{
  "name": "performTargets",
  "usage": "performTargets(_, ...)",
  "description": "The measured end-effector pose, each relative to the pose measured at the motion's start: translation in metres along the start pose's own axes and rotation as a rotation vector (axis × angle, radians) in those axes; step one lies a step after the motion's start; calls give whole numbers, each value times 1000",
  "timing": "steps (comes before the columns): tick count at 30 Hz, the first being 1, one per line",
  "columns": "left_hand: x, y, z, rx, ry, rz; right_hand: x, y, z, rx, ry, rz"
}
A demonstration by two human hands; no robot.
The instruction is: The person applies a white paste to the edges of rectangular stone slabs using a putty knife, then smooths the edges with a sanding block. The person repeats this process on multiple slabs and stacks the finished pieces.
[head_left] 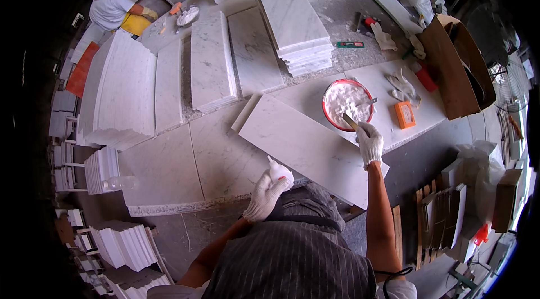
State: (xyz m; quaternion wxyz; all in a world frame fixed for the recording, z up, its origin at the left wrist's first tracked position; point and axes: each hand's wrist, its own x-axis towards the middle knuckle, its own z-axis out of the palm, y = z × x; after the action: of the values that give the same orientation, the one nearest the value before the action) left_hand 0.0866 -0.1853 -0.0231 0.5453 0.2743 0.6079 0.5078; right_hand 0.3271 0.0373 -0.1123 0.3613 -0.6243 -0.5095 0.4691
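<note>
My left hand [264, 196], in a white knit glove, is closed around a small white squeeze bottle [279, 172] with a pointed nozzle tilted up. It is over the table's near edge, beside a pale marble slab [306, 136] lying at an angle. My right hand [369, 142], also gloved, grips a putty knife [350, 123] by its handle. The knife's lower end reaches into white paste [344, 96] in a red-rimmed bowl [324, 109]. Another metal tool [369, 101] rests in the paste at the bowl's right side.
Marble stacks [292, 15] stand behind, with more slabs [209, 63] at left. Right of the bowl lie an orange box [404, 115], loose gloves [403, 86] and a cardboard carton [444, 68]. A person [115, 9] in a yellow apron is at far left.
</note>
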Motion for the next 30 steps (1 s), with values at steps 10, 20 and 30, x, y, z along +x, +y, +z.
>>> performTargets(10,7,-14,-14,1,96,47,-4,0,-2,-49,17,-67)
performTargets(20,7,5,-11,-24,98,47,1,5,-7,109,-73,34)
performTargets(30,17,14,-24,-90,163,98,-54,-48,23,208,-387,199)
